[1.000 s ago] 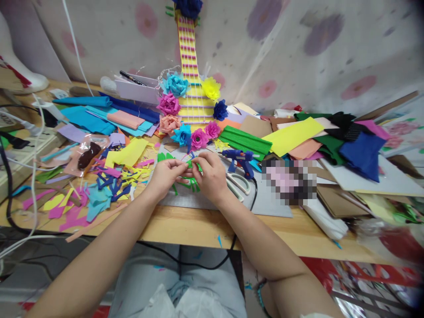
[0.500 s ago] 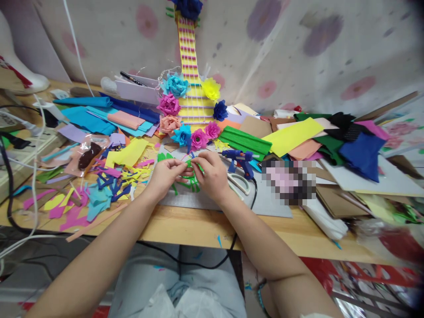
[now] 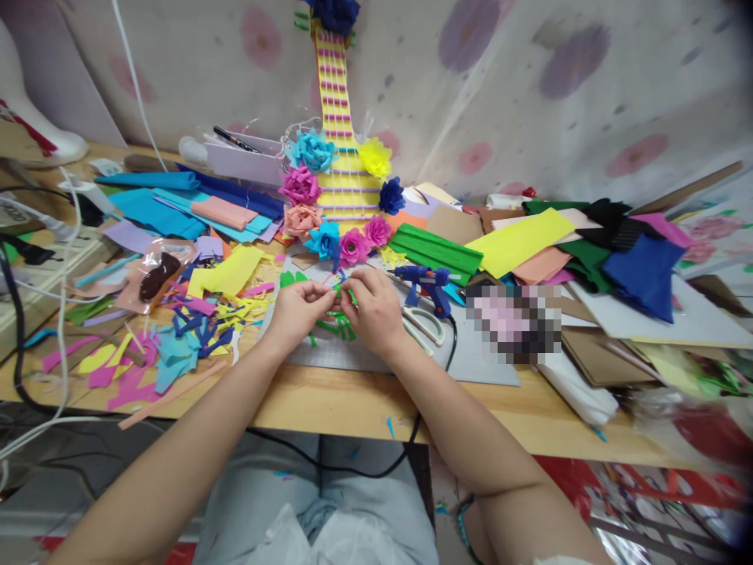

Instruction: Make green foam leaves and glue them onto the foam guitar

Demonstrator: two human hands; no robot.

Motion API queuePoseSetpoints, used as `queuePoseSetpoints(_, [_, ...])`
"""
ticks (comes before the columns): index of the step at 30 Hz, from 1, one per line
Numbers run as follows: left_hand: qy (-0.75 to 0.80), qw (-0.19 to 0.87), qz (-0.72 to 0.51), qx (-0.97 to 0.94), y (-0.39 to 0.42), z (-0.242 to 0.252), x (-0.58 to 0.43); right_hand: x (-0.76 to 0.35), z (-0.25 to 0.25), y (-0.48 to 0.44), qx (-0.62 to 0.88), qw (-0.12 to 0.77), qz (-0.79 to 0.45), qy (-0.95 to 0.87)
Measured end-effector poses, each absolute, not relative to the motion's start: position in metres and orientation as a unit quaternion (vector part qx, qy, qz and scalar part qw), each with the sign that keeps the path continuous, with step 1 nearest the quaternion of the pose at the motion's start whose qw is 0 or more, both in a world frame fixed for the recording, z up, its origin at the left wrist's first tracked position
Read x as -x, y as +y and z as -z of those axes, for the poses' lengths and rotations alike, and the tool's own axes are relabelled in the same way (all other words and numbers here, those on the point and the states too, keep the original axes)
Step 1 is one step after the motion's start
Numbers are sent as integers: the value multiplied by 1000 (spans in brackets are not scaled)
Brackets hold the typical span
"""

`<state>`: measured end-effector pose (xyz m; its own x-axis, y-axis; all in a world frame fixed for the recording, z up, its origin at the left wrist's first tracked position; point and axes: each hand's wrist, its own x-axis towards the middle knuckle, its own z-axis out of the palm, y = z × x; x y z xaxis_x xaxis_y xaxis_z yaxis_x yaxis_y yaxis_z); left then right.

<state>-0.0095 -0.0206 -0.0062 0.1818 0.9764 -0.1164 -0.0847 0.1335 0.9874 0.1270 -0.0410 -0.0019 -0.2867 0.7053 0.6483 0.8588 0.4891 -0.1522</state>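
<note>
My left hand (image 3: 301,312) and my right hand (image 3: 374,308) meet fingertip to fingertip over a grey mat (image 3: 376,357). Between their pinched fingers is a small piece of green crepe paper (image 3: 337,289), mostly hidden by the fingers. More green paper pieces (image 3: 344,326) lie on the mat under and beside the hands. Just behind stands a yellow paper guitar (image 3: 347,184) ringed with paper flowers, among them a pink flower (image 3: 354,246). Right of my right hand lie a blue hot glue gun (image 3: 427,284) and pale-handled scissors (image 3: 424,328).
Paper scraps (image 3: 176,349) litter the table's left side. A folded green crepe sheet (image 3: 435,253), a yellow sheet (image 3: 532,242) and a blue sheet (image 3: 642,275) lie at the right. The glue gun's black cord (image 3: 415,428) hangs over the table edge.
Both hands stay in nearly the same place. The fingers have shifted slightly closer together around the green paper.
</note>
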Motion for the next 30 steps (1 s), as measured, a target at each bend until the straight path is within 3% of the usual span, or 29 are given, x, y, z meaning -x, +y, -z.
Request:
queuePoseSetpoints(7, [455, 619, -446, -459, -23, 1, 10, -149, -3, -34, 534, 434, 118, -716])
queuePoseSetpoints(11, [446, 628, -460, -442, -22, 0, 12, -160, -7, -37, 546, 484, 17, -683])
queuePoseSetpoints(19, [435, 634, -516, -377, -9, 8, 17, -175, -3, -39, 533, 430, -232, -691])
queuePoseSetpoints(25, [361, 703, -487, -371, -11, 8, 15, -161, 3, -39, 488, 429, -408, -642])
queuePoseSetpoints(30, [355, 737, -427, -385, -15, 9, 13, -149, 9, -37, 449, 430, -433, -653])
